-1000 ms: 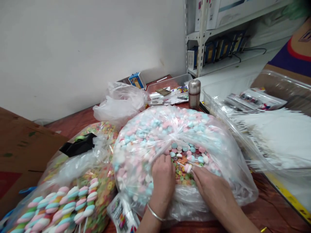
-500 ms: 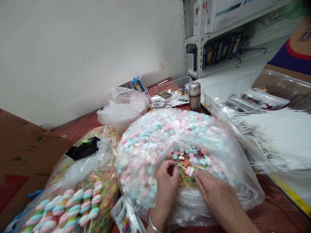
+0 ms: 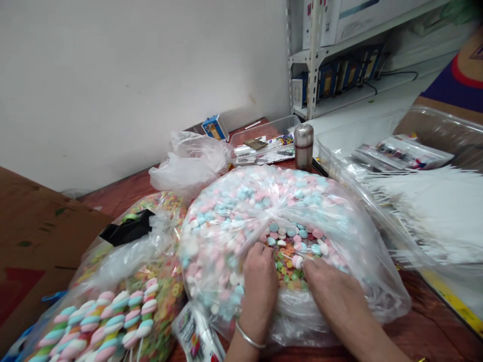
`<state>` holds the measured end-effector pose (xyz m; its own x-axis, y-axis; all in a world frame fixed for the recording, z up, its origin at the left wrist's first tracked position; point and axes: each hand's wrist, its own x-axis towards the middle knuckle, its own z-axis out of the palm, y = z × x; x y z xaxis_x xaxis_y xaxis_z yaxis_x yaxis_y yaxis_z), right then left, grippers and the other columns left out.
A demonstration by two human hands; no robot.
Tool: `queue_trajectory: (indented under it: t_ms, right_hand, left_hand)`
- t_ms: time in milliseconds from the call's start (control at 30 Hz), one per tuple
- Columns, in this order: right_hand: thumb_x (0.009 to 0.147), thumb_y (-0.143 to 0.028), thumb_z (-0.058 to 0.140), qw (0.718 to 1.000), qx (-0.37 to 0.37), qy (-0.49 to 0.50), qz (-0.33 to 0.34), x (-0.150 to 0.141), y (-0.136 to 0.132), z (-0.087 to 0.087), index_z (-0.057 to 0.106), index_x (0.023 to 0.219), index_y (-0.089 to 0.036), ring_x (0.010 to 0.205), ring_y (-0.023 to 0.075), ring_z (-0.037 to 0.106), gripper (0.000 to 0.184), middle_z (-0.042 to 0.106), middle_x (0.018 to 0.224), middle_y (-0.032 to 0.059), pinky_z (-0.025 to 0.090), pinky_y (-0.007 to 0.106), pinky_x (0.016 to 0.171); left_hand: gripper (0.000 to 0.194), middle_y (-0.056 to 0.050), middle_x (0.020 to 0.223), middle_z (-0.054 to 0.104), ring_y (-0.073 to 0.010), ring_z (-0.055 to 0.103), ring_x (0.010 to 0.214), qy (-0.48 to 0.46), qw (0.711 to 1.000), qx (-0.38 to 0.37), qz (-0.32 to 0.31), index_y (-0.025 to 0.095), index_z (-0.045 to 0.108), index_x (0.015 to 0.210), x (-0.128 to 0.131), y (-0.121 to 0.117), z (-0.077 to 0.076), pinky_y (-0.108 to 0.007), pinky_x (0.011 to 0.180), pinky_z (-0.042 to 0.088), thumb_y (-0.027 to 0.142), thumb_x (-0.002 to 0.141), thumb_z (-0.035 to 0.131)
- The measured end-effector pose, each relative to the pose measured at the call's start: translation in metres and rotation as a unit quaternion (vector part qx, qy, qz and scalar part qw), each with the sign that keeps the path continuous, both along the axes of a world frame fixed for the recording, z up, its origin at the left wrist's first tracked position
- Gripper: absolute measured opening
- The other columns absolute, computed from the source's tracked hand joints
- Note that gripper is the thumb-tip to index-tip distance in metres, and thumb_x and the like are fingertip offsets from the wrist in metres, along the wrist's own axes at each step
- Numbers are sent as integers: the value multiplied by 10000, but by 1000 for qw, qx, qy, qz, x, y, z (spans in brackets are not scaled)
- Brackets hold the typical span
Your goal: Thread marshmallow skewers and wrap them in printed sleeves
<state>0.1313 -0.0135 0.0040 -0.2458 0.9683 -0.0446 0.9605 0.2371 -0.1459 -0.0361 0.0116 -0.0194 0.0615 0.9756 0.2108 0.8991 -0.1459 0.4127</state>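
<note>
A big clear bag of pink, blue and white marshmallows (image 3: pixel 241 206) lies on the red table, its opening toward me. Small colourful ring candies (image 3: pixel 287 269) sit in the opening. My left hand (image 3: pixel 260 281) reaches into the opening with fingers curled down among the candies; what they grip is hidden. My right hand (image 3: pixel 332 294) rests on the bag's right lip, fingers pinched on a thin stick with a pink-and-white marshmallow (image 3: pixel 298 261) at its tip. The two hands nearly touch over the ring candies.
To the left lie a bag of ring candies (image 3: pixel 166 286), twisted marshmallow skewers (image 3: pixel 113 322) and a black tape dispenser (image 3: pixel 128 229). A metal flask (image 3: pixel 304 146), a crumpled bag (image 3: pixel 188 161) and a clear box (image 3: pixel 264 133) stand behind. White sticks (image 3: pixel 422 211) fill a tray at right.
My left hand lifted to pinch at the stick's tip half a second ago, then dropped back into the candies. My right hand stayed put with the stick and marshmallow.
</note>
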Motion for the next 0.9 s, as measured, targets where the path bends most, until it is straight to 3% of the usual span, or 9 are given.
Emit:
queue_trajectory:
  t_ms: [200, 333, 433, 567, 700, 900]
  right_hand:
    - [795, 42, 515, 999, 5, -15, 30, -11, 11, 25, 721, 813, -163, 653, 268, 709, 291, 696, 774, 104, 421, 312, 511]
    - [751, 52, 542, 998, 11, -15, 57, -22, 19, 31, 736, 776, -137, 680, 284, 697, 272, 700, 763, 133, 420, 323, 535]
    - [759, 40, 544, 998, 11, -4, 57, -23, 24, 24, 725, 761, -144, 647, 252, 689, 258, 708, 753, 124, 388, 297, 513]
    - [856, -65, 549, 999, 9, 30, 43, -6, 20, 10, 685, 796, -221, 642, 182, 687, 216, 708, 753, 32, 377, 257, 520]
    - [933, -206, 510, 994, 9, 106, 5, 11, 6, -3, 670, 830, -261, 712, 191, 699, 198, 716, 817, 4, 400, 267, 547]
    - [952, -226, 449, 991, -8, 133, -18, 12, -6, -13, 663, 861, -262, 711, 219, 685, 235, 715, 816, 19, 408, 289, 537]
  left_hand:
    - [173, -55, 848, 618, -215, 585, 840, -24, 1000, -8, 2, 192, 665, 797, 0, 2, 3, -371, 800, 478, 87, 849, 537]
    - [148, -49, 855, 640, -214, 585, 857, -64, 998, -16, 3, 192, 655, 783, 2, -2, 9, -364, 807, 458, 74, 812, 570]
    - [151, -40, 842, 661, -211, 592, 846, -104, 994, -25, 14, 196, 661, 803, 2, -4, 13, -362, 801, 450, 81, 811, 563]
    - [152, -48, 854, 703, -210, 630, 811, -201, 976, -57, 59, 192, 683, 863, 0, -3, 18, -353, 773, 475, 183, 867, 531]
    - [180, -49, 785, 727, -196, 664, 729, -301, 945, -104, 74, 168, 690, 864, -1, 0, 16, -299, 671, 515, 278, 866, 546]
    - [200, -51, 695, 711, -183, 657, 621, -376, 911, -143, 90, 145, 683, 854, 5, -4, 13, -270, 568, 513, 325, 824, 600]
